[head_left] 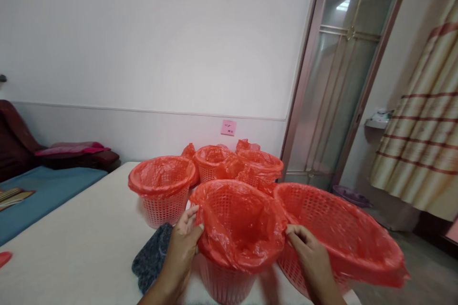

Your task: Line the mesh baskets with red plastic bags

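Note:
A pink mesh basket [225, 283] stands in front of me on the white table [82, 238], lined with a red plastic bag [239, 224] folded over its rim. My left hand [184, 243] grips the bag at the basket's left rim, fingers closed on the plastic. My right hand [309, 252] pinches the bag at the right rim. A larger tilted basket [339, 233], also lined in red, leans just right of my right hand.
Three more lined baskets stand behind: one at left [162, 188], two further back [211, 159] [261, 164]. A dark grey cloth [152, 257] lies by my left wrist. A blue-covered bed [43, 195] is at left, a glass door [339, 81] and striped curtain [422, 128] at right.

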